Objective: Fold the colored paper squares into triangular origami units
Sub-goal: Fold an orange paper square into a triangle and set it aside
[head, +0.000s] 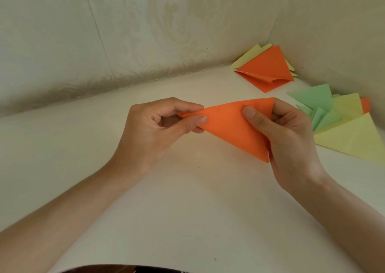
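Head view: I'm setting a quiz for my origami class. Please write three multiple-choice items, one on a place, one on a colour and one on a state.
1. Where is the loose orange unit?
A. near left
B. far right corner, on yellow papers
C. middle front

2. What colour is the held paper?
A. green
B. yellow
C. orange

3. What is its state?
A. flat and unfolded
B. folded to a triangle, pinched by the left hand and the right hand
C. crumpled

Answers:
1 B: it lies far back on the right, with yellow showing beneath it.
2 C: it is plainly orange.
3 B: both thumbs press on a triangle.
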`<action>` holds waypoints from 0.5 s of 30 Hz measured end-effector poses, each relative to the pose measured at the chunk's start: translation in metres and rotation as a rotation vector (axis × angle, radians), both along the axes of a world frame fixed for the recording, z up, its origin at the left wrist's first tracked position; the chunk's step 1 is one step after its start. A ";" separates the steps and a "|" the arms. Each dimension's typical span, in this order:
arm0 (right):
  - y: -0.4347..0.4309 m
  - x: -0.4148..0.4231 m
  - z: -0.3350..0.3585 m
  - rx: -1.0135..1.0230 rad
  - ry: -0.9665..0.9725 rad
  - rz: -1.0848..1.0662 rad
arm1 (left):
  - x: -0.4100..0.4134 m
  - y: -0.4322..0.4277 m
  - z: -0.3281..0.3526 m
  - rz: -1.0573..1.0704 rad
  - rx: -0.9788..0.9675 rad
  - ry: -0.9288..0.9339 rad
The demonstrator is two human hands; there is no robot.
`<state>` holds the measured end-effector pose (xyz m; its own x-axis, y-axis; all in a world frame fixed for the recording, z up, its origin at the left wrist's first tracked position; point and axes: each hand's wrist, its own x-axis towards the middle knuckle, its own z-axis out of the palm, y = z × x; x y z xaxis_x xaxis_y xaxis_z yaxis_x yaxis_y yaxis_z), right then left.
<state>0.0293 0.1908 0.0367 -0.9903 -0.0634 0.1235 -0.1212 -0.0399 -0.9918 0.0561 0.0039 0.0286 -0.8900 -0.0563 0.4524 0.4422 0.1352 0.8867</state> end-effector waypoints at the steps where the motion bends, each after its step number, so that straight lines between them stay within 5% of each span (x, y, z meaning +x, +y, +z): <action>1: 0.000 0.000 0.000 -0.001 -0.003 -0.003 | 0.000 0.000 0.000 0.004 0.003 -0.007; 15: -0.002 0.002 0.002 0.005 -0.005 -0.025 | 0.001 0.001 -0.001 0.007 0.046 -0.016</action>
